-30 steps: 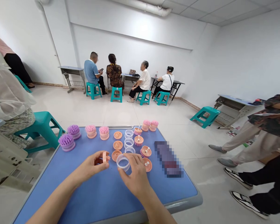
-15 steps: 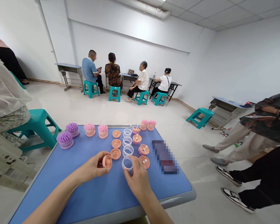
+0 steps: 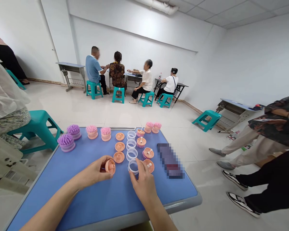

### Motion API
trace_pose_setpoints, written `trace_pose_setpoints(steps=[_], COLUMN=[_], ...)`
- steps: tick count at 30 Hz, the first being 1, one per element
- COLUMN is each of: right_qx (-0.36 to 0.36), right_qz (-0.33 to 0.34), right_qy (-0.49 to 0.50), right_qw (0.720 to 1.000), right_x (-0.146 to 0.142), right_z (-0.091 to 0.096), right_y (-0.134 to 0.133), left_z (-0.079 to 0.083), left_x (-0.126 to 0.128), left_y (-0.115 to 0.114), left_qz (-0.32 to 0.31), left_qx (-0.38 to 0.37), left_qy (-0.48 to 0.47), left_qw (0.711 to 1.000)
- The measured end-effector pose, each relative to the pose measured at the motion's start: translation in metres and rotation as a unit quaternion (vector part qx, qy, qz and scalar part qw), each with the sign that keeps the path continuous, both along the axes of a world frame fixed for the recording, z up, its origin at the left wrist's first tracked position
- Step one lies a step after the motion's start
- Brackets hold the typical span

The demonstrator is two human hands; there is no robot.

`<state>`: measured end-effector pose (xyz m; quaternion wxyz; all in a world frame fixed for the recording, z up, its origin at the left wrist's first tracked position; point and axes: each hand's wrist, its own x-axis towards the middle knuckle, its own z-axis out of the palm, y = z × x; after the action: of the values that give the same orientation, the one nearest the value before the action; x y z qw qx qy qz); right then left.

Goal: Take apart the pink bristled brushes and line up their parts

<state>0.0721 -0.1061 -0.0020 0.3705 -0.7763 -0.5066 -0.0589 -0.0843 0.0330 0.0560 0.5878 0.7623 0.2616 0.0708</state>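
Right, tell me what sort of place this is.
Probably a plain, bare-walled room used for small hand assembly, not a proper factory: a blue-topped school-style desk is laid out with plastic brush parts, teal plastic stools stand around, and people sit at similar desks by the far wall.

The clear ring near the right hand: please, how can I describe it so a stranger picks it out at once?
On the blue table, find the column of four clear plastic rings. The one you want is the nearest ring to the person; unlike the other three, it is held by the right hand.
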Motion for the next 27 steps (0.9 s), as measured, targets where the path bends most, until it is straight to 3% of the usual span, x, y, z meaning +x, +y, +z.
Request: trace_pose_setpoints(steps=[10,14,17,21,27], right_qx=[0.031,0.125,0.220,0.202,0.191], right_qz=[-0.012,0.001,0.069,0.215,0.232], right_qy=[-0.037,-0.049,-0.051,-0.045,-0.004], right_qw=[0.999,0.991,0.972,0.954,0.954], right_x=[0.001,-0.003,-0.009,-0.018,-0.016], right_z=[-0.005,0.005,0.013,0.015,0.014], right_y=[0.002,-0.002,-0.007,-0.009,-0.007], left_z=[0.008,0.002,-0.003,-0.006,-0.017], left_x=[0.004,0.003,0.003,0.005,0.013], left_y=[-0.004,-0.001,0.001,-0.003,-0.016], left_qz=[-0.021,-0.027,-0.008,0.006,-0.015], left_qx=[-0.010,-0.019,-0.042,-0.085,-0.166], left_qy=[0.026,0.016,-0.004,-0.072,-0.152], left_qw=[0.999,0.999,0.999,0.994,0.974])
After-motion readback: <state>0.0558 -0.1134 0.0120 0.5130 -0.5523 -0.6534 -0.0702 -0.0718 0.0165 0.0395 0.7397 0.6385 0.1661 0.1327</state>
